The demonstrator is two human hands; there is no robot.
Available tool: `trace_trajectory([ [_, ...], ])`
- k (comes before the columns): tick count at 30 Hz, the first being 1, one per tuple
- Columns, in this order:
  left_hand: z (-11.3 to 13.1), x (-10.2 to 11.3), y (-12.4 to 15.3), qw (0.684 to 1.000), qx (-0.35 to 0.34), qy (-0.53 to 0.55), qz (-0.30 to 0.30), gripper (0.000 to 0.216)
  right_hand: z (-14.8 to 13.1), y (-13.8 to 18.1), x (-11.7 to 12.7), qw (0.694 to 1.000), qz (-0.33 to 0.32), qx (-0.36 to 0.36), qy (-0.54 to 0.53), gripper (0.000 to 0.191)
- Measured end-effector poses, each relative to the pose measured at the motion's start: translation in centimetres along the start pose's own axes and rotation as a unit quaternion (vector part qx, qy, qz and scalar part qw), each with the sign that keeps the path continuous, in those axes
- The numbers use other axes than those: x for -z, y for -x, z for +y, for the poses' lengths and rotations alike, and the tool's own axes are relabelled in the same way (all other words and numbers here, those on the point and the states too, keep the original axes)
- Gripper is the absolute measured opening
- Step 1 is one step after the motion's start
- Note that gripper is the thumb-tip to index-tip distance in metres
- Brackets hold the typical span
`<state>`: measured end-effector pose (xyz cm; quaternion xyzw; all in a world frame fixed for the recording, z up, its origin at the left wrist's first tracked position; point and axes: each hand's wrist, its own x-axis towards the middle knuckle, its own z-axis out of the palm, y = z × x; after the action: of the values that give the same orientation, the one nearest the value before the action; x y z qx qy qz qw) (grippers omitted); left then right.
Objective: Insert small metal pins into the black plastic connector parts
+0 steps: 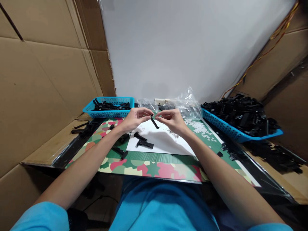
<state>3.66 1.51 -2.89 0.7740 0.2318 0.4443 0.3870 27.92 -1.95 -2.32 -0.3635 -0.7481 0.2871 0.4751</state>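
Note:
Between thumb and fingers, my left hand (135, 120) grips the upper end of a slim black plastic part (154, 123), which slants down to the right over a white sheet (166, 147). My right hand (173, 119) is closed in a pinch just right of the part; whatever its fingertips hold is too small to make out. Two similar black parts lie on the sheet, a longer black piece (145, 144) and a shorter black piece (140, 137). Tiny shiny bits (174, 133) are scattered beneath my right hand. More black parts (119, 152) rest left of the sheet.
A blue basket (108, 114) with black parts stands back left; a heaped blue basket (228, 128) stands at right. Small white discs (198, 127) spread over the patterned mat (154, 170). Clear plastic bags (189, 107) lie behind my hands. Cardboard walls (48, 70) flank the table.

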Motion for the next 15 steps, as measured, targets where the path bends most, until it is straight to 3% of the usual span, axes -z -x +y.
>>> trace_trajectory([
  [10, -0.6, 0.0, -0.1, 0.986, 0.018, 0.163, 0.011, 0.033, -0.9, 0.1, -0.4, 0.997, 0.003, 0.019, -0.068, 0.035],
  [15, -0.1, -0.3, 0.1, 0.972, 0.052, 0.23, -0.015, 0.036, -1.3, 0.1, -0.8, 0.994, 0.006, 0.035, -0.099, 0.029],
])
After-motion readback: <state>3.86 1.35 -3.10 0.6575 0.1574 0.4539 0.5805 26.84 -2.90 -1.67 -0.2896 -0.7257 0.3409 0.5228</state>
